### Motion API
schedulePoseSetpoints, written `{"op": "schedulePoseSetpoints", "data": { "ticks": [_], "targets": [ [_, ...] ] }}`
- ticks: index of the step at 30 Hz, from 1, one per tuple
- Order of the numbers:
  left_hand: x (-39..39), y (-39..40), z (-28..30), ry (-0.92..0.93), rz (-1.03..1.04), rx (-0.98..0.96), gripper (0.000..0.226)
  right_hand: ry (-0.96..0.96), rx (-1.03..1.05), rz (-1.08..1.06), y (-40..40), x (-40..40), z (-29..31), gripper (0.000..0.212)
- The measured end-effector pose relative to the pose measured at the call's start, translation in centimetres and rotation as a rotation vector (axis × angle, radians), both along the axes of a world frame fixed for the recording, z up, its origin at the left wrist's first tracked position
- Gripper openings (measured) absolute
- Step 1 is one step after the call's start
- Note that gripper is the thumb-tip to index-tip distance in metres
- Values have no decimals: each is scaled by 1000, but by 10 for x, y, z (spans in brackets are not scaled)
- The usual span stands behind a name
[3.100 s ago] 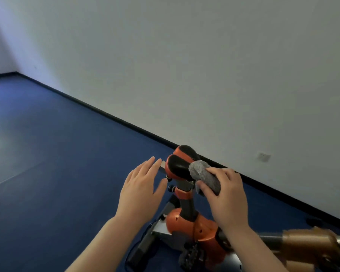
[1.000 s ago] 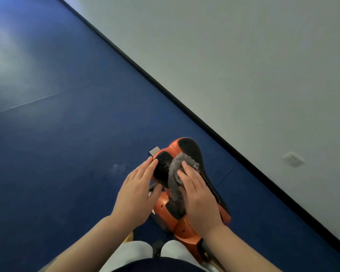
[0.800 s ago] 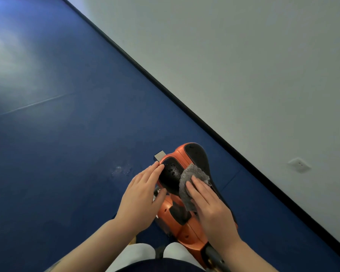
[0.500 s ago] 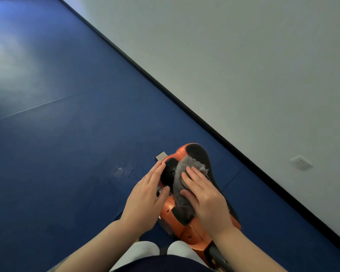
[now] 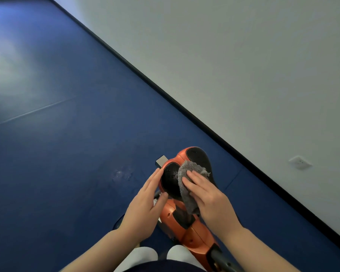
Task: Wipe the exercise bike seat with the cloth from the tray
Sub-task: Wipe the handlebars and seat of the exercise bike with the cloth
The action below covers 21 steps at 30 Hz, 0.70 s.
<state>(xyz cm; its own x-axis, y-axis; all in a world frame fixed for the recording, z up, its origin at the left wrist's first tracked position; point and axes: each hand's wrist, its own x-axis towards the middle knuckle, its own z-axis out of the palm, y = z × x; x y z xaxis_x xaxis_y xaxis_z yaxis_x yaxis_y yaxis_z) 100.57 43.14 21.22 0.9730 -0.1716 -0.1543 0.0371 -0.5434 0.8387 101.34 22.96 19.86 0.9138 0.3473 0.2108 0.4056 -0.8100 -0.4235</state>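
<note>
We look down on our two hands at the seat (image 5: 186, 173), an orange saddle with black pads that stands over the blue floor (image 5: 67, 134) close to the wall (image 5: 243, 65). Our right hand (image 5: 208, 201) lies flat on the grey cloth (image 5: 186, 181), fingers (image 5: 194, 178) extended and only slightly apart, pressing it against the middle of the seat, between the two black pads. The cloth bunches at the fingertips and hangs down under the palm toward the narrow end of the seat. Our left hand (image 5: 145, 205) rests against the left edge of the seat, fingers straight and held together, thumb set apart and touching the orange rim beneath the left pad; it grips nothing. A small grey block (image 5: 161, 160) sticks out just beyond the left pad. The orange frame (image 5: 186, 230) runs down from the seat between our forearms. A socket (image 5: 300, 162) sits on the wall, well apart from the seat.
</note>
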Motion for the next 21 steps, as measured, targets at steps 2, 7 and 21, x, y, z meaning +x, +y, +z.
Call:
{"op": "schedulePoseSetpoints", "data": {
  "ticks": [2,7,21],
  "targets": [
    [-2,1,-1,-1,12,-26,56,0,14,-25,6,10,1,42],
    [0,-2,-6,5,113,-122,48,38,21,-43,38,42,4,42],
    [3,10,-4,-14,81,-155,49,-81,-93,-82,47,9,-9,36]
  ]
}}
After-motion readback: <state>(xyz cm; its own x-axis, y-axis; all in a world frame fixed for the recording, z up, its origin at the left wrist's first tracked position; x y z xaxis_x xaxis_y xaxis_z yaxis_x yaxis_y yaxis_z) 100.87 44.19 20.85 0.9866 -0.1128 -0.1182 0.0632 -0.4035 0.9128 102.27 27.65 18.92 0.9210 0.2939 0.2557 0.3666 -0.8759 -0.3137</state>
